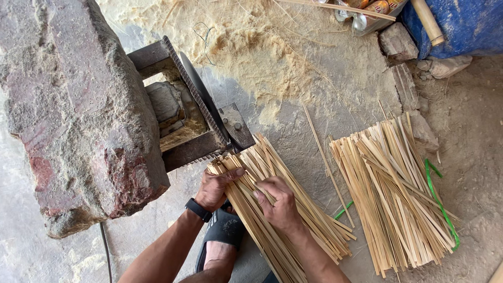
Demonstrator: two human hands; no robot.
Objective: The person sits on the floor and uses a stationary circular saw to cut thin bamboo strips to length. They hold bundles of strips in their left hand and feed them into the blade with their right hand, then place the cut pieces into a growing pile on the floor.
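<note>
A bundle of thin pale bamboo strips [309, 209] lies slanted on the ground, its upper end against a metal cutting machine [201, 118] with a toothed edge and a dark round blade. My left hand [216, 187], a black watch on its wrist, grips the bundle's left side near that end. My right hand [277, 202] lies on top of the strips just beside it, fingers curled over them. My foot in a dark sandal [222, 236] sits under my left forearm.
A large reddish stone [78, 115] weighs down the machine at left. A second pile of strips [395, 194] with a green strap [440, 202] lies at right. Sawdust [251, 47] covers the ground behind; stones, a blue tarp [461, 23] and bottles sit top right.
</note>
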